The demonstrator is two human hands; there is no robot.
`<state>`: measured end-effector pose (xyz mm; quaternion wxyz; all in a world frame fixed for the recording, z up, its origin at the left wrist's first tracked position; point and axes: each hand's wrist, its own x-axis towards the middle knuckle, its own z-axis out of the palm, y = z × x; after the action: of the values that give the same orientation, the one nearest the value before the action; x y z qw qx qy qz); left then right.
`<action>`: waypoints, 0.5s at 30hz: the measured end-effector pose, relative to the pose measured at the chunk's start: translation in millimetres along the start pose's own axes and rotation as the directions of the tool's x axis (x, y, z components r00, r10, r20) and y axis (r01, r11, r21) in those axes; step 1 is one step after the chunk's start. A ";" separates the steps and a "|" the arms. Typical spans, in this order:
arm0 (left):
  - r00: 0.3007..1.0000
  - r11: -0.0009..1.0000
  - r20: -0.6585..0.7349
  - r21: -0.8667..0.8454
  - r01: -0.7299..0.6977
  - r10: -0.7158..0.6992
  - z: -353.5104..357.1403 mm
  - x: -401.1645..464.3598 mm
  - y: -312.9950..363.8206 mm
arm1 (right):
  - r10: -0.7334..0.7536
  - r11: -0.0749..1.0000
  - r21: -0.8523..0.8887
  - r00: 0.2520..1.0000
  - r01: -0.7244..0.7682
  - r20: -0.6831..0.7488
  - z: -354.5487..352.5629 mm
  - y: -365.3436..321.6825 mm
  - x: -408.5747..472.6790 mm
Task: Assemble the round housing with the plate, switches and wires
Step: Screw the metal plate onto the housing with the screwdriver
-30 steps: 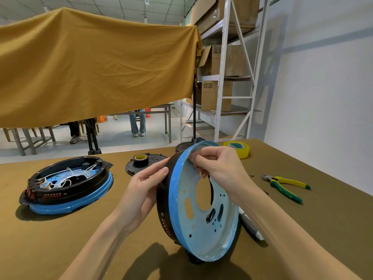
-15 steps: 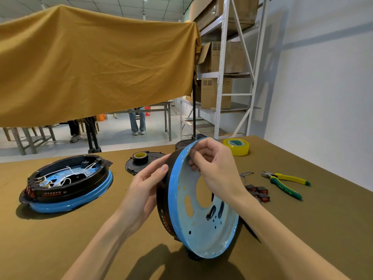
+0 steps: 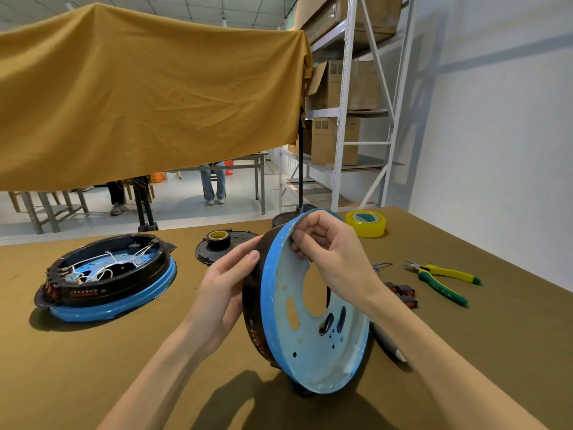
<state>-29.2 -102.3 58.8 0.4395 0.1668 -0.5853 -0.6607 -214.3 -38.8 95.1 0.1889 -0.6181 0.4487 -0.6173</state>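
Observation:
A round black housing with a blue-rimmed plate fitted in it stands on edge on the table, its lower edge resting on the tabletop. My left hand grips the housing's black outer wall. My right hand pinches the plate's top rim, fingers curled over the edge. Several red and black switches lie to the right, with a short blue wire just beyond them. A second housing, with white wires inside, lies flat at the left.
Yellow-green pliers lie at the right. A yellow tape roll sits at the back; a black tape roll rests on a black disc. A white-tipped tool lies behind the plate. A yellow cloth hangs beyond the table.
The upright housing has stayed in both hands, shifting slightly. My right hand has moved a little along the top rim. The switches have come into view at the right.

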 end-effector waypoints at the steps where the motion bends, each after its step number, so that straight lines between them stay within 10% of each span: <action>1: 1.000 1.000 0.004 0.012 -0.001 0.001 0.4 -0.1 -0.2 | 0.011 1.000 0.010 1.000 -0.011 -0.004 -0.5 0.1 -0.2; 15: 0.998 0.999 -0.063 0.043 -0.012 0.014 5.8 -2.2 -0.5 | -0.004 0.990 -0.139 0.997 -0.007 -0.080 -4.0 -0.7 1.4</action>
<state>-32.4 -97.0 59.2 0.4584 0.1931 -0.5860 -0.6397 -218.0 -38.3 97.1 0.1280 -0.6041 0.4983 -0.6085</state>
